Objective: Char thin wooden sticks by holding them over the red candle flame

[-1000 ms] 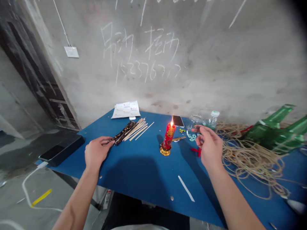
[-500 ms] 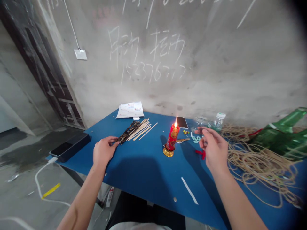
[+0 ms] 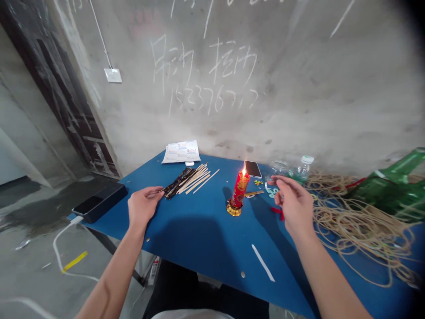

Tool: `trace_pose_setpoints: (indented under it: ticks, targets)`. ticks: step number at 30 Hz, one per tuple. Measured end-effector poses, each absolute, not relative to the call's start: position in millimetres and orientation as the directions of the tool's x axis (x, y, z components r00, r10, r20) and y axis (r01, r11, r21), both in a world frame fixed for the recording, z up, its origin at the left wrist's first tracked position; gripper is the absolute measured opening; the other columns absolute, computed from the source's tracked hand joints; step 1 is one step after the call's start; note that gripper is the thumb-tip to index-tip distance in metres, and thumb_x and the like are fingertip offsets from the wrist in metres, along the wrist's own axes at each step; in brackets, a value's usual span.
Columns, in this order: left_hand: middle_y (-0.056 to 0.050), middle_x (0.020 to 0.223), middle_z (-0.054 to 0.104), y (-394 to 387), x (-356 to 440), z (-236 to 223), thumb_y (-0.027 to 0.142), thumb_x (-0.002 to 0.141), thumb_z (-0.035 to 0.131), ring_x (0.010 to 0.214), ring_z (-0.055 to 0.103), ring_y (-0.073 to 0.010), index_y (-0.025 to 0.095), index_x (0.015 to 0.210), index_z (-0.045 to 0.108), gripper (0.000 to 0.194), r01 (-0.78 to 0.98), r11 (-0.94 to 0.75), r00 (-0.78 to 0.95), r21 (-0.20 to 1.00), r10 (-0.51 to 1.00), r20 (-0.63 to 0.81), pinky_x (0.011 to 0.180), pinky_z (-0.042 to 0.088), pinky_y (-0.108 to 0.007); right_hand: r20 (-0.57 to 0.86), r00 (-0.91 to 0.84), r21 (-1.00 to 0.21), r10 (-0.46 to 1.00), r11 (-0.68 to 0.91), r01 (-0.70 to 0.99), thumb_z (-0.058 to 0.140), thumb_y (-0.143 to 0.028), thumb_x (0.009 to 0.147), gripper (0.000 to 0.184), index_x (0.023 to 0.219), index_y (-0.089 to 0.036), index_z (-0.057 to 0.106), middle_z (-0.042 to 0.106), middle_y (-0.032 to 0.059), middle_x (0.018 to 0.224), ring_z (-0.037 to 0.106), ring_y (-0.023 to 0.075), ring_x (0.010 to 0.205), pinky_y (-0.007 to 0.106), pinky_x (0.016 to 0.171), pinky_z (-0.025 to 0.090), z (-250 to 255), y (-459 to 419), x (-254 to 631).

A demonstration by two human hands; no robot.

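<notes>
My left hand is at the left of the table, with thumb and fingers closed at the near end of a bundle of dark, blackened-looking sticks. A dark stick end shows at its fingertips. Pale thin wooden sticks lie fanned against the bundle's right side. Right of these, a lit red candle stands upright in a gold holder. My right hand hovers farther right, its fingers loosely bent and apart, with nothing visible in them. Below its fingertips lies a small red piece.
On the blue table are a black box-like device with a white cable, printed papers, a phone, a clear bottle, tangled tan cord, green glass bottles and a white strip.
My left hand has shifted very slightly left at the end of the dark sticks. My right hand stays nearly in place. The view has moved a little.
</notes>
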State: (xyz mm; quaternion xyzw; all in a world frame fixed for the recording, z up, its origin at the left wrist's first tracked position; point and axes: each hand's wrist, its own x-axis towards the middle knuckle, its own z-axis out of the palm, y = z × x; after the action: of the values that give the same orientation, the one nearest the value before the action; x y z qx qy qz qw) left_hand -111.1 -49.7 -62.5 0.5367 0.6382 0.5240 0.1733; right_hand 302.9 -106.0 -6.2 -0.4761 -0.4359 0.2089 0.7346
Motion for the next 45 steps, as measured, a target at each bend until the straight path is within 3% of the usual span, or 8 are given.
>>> trace_pose_setpoints:
  ticks: [6,14,21,30,37,45]
  targets:
    - [-0.01,0.093,0.082,-41.4,-97.0,-43.2,0.039,0.064,0.092,0.094,0.078,-0.0285,0.018,0.099,0.083,0.041,0.12,-0.263,-0.513,0.957,0.809,0.286,0.091,0.061,-0.04,0.454,0.53,-0.878,0.717,0.46,0.13,0.077,-0.04,0.086,0.025,0.099,-0.018,0.079,0.077,0.0071,0.092,0.047,0.0061,0.044,0.024,0.04,0.033,-6.5,-105.3,307.5]
    - [-0.009,0.094,0.081,-44.9,-56.5,19.8,0.034,0.064,0.095,0.094,0.078,-0.0245,0.016,0.097,0.081,0.04,-0.114,-0.483,-0.325,0.868,0.844,0.426,0.099,0.06,-0.04,0.456,0.539,-0.877,0.708,0.46,0.138,0.077,-0.043,0.086,0.029,0.101,-0.018,0.078,0.077,0.0079,0.095,0.046,0.0065,0.045,0.024,0.04,0.035,-8.1,-102.5,313.2]
    - [-0.01,0.094,0.081,-45.2,-18.6,40.2,0.033,0.065,0.095,0.088,0.078,-0.0244,0.016,0.092,0.082,0.035,-0.189,-0.485,-0.128,0.854,0.874,0.468,0.091,0.062,-0.039,0.445,0.557,-0.875,0.701,0.472,0.105,0.076,-0.045,0.088,0.031,0.102,-0.017,0.079,0.077,0.0079,0.095,0.046,0.0057,0.045,0.023,0.041,0.035,-4.3,-104.2,314.8]
    - [-0.009,0.096,0.082,-26.1,7.4,35.7,0.034,0.068,0.093,0.087,0.077,-0.0235,0.02,0.092,0.083,0.029,-0.15,-0.501,-0.008,0.852,0.863,0.505,0.089,0.063,-0.04,0.427,0.517,-0.884,0.742,0.463,0.065,0.073,-0.056,0.09,0.043,0.11,-0.018,0.079,0.078,0.0088,0.097,0.047,0.0049,0.045,0.022,0.042,0.034,-1.0,-106.1,312.8]
    - [-0.009,0.095,0.082,-12.0,12.4,17.5,0.033,0.066,0.094,0.089,0.078,-0.025,0.02,0.092,0.083,0.031,-0.193,-0.466,0.014,0.863,0.878,0.478,0.091,0.062,-0.041,0.419,0.529,-0.881,0.738,0.472,0.038,0.081,-0.055,0.082,0.043,0.103,-0.018,0.078,0.078,0.0081,0.092,0.045,0.0057,0.044,0.024,0.041,0.036,-1.0,-103.1,310.3]
    - [-0.008,0.092,0.082,-12.1,10.7,15.2,0.032,0.065,0.095,0.086,0.078,-0.0238,0.019,0.091,0.083,0.031,-0.214,-0.446,0.046,0.869,0.884,0.465,0.089,0.063,-0.04,0.412,0.529,-0.886,0.741,0.461,0.045,0.079,-0.055,0.084,0.041,0.101,-0.017,0.079,0.078,0.0082,0.09,0.044,0.0055,0.043,0.023,0.041,0.032,-2.3,-103.3,311.1]
